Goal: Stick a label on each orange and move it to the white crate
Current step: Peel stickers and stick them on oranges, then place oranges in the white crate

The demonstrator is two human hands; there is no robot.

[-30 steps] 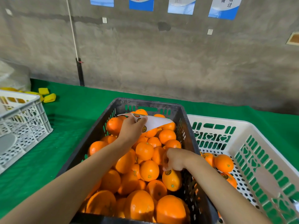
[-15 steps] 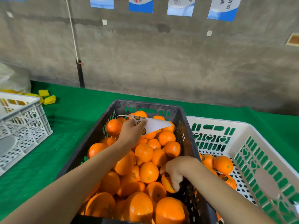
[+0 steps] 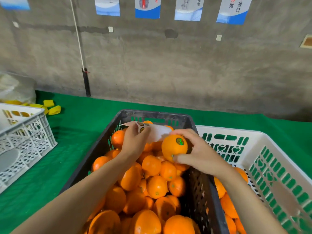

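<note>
My right hand (image 3: 199, 153) grips an orange (image 3: 173, 146) with a round label on its top, lifted above the right side of the black crate (image 3: 101, 146). My left hand (image 3: 135, 141) holds a white strip of labels (image 3: 157, 131) over the far end of that crate. The black crate is full of several oranges (image 3: 152, 186). To its right stands the white crate (image 3: 263, 141) with green slots, where labelled oranges (image 3: 228, 205) lie on the bottom, partly hidden by my right forearm.
A white lattice crate (image 3: 32, 132) stands at the left on the green table cloth (image 3: 70, 146). Yellow pieces (image 3: 52, 108) and a plastic bag (image 3: 15, 88) lie at the far left. A concrete wall with posters runs behind the table.
My right hand has taken a labelled orange out of the pile and raised it up toward the label strip. My left hand has stayed at the far end of the black crate.
</note>
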